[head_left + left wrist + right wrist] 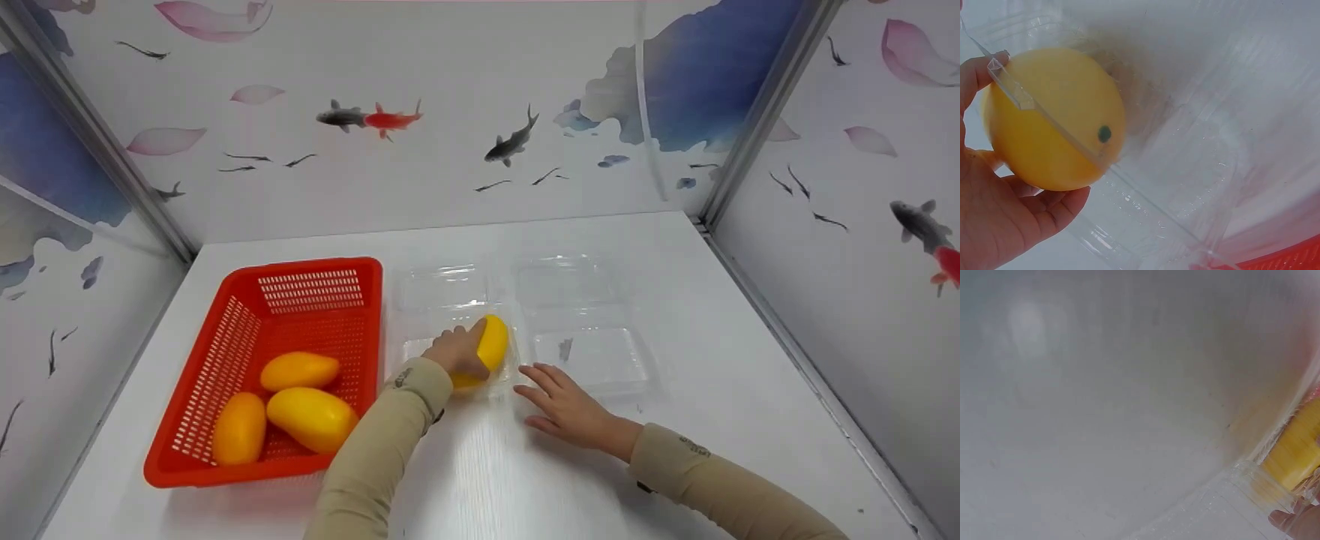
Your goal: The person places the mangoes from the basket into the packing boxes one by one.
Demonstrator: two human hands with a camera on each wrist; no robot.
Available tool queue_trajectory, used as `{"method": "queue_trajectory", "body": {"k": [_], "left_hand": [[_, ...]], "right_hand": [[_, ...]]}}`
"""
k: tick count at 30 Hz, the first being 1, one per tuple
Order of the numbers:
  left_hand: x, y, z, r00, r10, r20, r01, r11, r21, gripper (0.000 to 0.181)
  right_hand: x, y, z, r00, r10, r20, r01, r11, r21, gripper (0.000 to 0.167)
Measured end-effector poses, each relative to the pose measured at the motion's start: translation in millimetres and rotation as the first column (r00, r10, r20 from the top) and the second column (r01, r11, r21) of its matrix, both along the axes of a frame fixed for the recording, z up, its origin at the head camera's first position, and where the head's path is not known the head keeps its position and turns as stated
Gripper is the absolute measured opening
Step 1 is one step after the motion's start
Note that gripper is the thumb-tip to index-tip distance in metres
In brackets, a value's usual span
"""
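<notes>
My left hand (459,352) grips a yellow mango (493,341) over the near half of the left clear plastic clamshell box (442,300). In the left wrist view, thumb and fingers curl round the mango (1055,121), its dark green end spot showing. A clear plastic edge crosses in front of it. My right hand (574,409) has its fingers extended, the tips by the left box's right side; whether they touch it I cannot tell. The right wrist view catches part of the mango (1292,450) and some fingertips (1280,518) beside a clear plastic corner.
A red perforated basket (304,259) stands to the left, holding three mangoes (311,418). A second open clear clamshell box (592,360) lies on the white table to the right. Printed panels (450,172) enclose the back and both sides.
</notes>
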State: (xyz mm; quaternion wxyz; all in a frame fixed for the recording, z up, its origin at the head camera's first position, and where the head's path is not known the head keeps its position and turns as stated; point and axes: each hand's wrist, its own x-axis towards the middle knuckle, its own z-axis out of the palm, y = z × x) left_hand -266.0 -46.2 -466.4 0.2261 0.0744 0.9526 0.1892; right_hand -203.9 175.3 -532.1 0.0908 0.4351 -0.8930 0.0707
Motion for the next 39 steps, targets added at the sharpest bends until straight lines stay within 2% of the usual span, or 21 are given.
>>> {"method": "queue_trajectory", "body": {"k": [9, 16, 19, 24, 27, 30, 32, 35, 39], "left_hand": [[2.1, -1.2, 3.6, 1.0, -0.001, 0.002, 0.001, 1.0, 0.009, 0.088], [2.1, 0.6, 12.5, 1.0, 0.002, 0.005, -0.002, 1.0, 0.014, 0.087], [1.3, 0.9, 19.9, 1.0, -0.01, -0.001, 0.01, 1.0, 0.014, 0.088], [-1.5, -4.3, 44.6, 0.991, -0.106, -0.08, 0.103, 0.994, -0.041, 0.085], [-3.0, -15.8, 63.7, 0.981, -0.13, -0.142, 0.122, 0.99, -0.066, 0.082], [-2.4, -35.3, 80.9, 0.976, -0.109, -0.189, 0.099, 0.993, -0.062, 0.079], [-0.6, -52.0, 88.1, 0.974, -0.087, -0.209, 0.078, 0.996, -0.049, 0.077], [4.3, -78.2, 91.6, 0.974, -0.052, -0.222, 0.043, 0.998, -0.043, 0.074], [11.6, -113.0, 83.9, 0.984, 0.019, -0.178, -0.025, 0.999, -0.034, 0.072]], "right_hand": [[0.1, -0.3, 0.7, 1.0, -0.013, 0.018, 0.013, 1.0, 0.028, 0.048], [-0.3, 1.6, 0.0, 1.0, -0.01, 0.004, 0.01, 1.0, 0.019, 0.047], [-0.5, 1.6, -0.3, 1.0, -0.01, 0.009, 0.01, 1.0, 0.012, 0.047], [-0.8, 0.9, -0.2, 1.0, -0.014, 0.027, 0.014, 1.0, 0.014, 0.048], [-0.4, 1.2, -0.8, 1.0, -0.01, 0.014, 0.01, 1.0, 0.007, 0.047], [0.2, 1.5, -0.5, 1.0, 0.002, -0.015, -0.002, 1.0, -0.019, 0.047], [0.4, 1.6, -0.2, 1.0, 0.008, -0.03, -0.009, 0.999, -0.03, 0.047], [0.3, 1.1, 0.8, 0.999, 0.012, -0.03, -0.013, 0.999, -0.032, 0.047], [-0.8, 0.1, 0.4, 1.0, 0.014, -0.011, -0.015, 1.0, -0.024, 0.047]]}}
